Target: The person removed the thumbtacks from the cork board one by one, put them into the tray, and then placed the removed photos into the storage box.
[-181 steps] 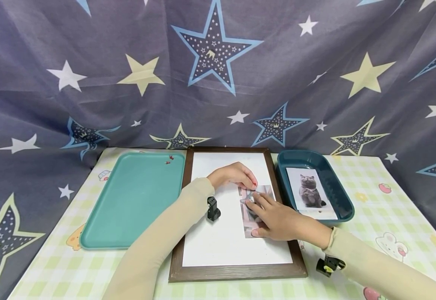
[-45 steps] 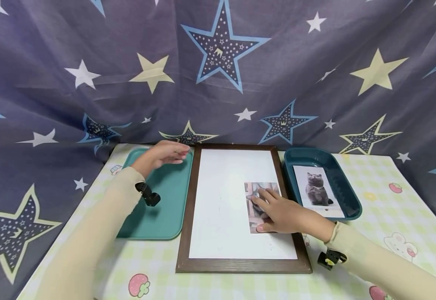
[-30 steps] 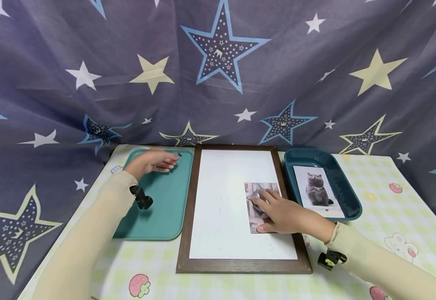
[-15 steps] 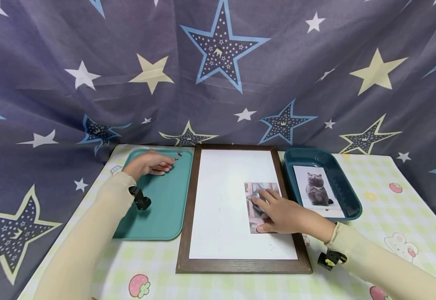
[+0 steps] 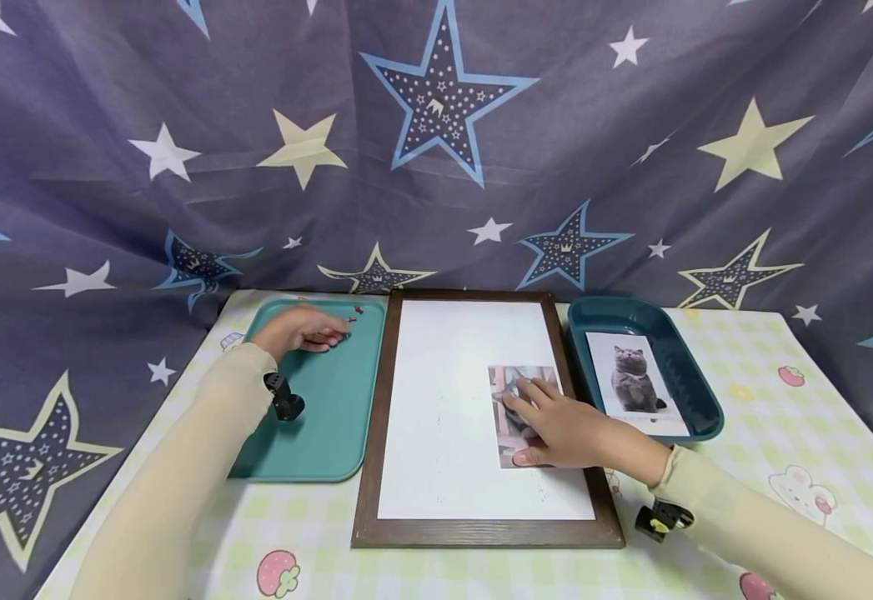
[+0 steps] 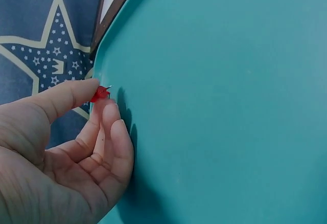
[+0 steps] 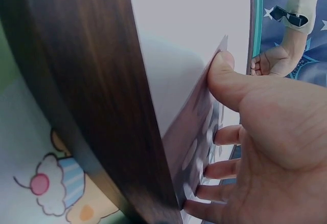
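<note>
Over the far part of the green tray [image 5: 316, 425], my left hand [image 5: 303, 327] pinches a red push pin [image 6: 100, 94] between thumb and index finger; its metal point shows in the left wrist view. Another red pin [image 5: 359, 309] lies on the tray just beyond the fingertips. My right hand [image 5: 564, 423] rests on a cat photo [image 5: 506, 450], fingers spread and pressing it against the white board [image 5: 444, 417]. Much of that photo is hidden under the hand. In the right wrist view, the photo [image 7: 184, 139] lies beside the brown frame [image 7: 92, 81].
Right of the framed board stands a dark teal basket [image 5: 694, 392] holding a photo of a grey cat [image 5: 634, 383]. A checked tablecloth [image 5: 751, 433] covers the table. A starry curtain [image 5: 256, 225] hangs behind.
From the photo's upper edge, my left hand has moved left to the tray, lowered to the pins and pinched one. My right hand has stayed on the photo.
</note>
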Demonstrator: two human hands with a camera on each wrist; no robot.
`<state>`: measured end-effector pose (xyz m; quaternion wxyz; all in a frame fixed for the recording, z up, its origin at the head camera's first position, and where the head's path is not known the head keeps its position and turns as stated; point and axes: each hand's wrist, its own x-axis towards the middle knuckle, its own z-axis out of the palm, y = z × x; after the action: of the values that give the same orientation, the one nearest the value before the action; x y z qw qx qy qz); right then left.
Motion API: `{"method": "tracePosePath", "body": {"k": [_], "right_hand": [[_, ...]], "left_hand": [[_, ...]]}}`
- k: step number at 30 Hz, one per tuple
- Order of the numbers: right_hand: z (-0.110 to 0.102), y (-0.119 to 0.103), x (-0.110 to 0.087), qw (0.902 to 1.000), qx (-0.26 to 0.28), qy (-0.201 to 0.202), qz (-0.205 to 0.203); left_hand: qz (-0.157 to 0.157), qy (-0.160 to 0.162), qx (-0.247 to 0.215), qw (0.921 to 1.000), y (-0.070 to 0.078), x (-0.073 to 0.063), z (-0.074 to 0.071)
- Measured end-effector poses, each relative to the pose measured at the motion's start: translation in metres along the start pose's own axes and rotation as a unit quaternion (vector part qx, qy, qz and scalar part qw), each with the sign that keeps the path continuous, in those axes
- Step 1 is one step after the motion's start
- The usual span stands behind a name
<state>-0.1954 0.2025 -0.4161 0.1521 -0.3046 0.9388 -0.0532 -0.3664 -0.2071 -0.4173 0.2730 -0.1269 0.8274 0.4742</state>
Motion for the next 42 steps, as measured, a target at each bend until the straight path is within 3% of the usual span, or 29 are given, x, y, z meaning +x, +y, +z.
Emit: {"method": "tracePosePath", "body": {"k": [20, 29, 36, 42], "right_hand": [[-0.0016, -0.0009, 0.0008, 1.0, -0.003, -0.001, 0.0], [-0.0023, -0.0016, 0.0007, 1.0, -0.001, -0.002, 0.003], [-0.0012, -0.0014, 0.0006, 1.0, 0.001, -0.004, 0.006], [-0.001, -0.0017, -0.0002, 0.9999, 0.002, -0.006, 0.008]], "left_hand": [[-0.014, 0.033, -0.007, 0.9993, 0.0004, 0.0045, 0.0002], [-0.016, 0.021, -0.012, 0.9996, 0.0006, 0.0063, -0.0008], [-0.014, 0.037, -0.019, 0.999, 0.0001, 0.0071, 0.0018], [-0.012, 0.032, -0.013, 0.9993, 0.0006, 0.005, 0.0011]]}}
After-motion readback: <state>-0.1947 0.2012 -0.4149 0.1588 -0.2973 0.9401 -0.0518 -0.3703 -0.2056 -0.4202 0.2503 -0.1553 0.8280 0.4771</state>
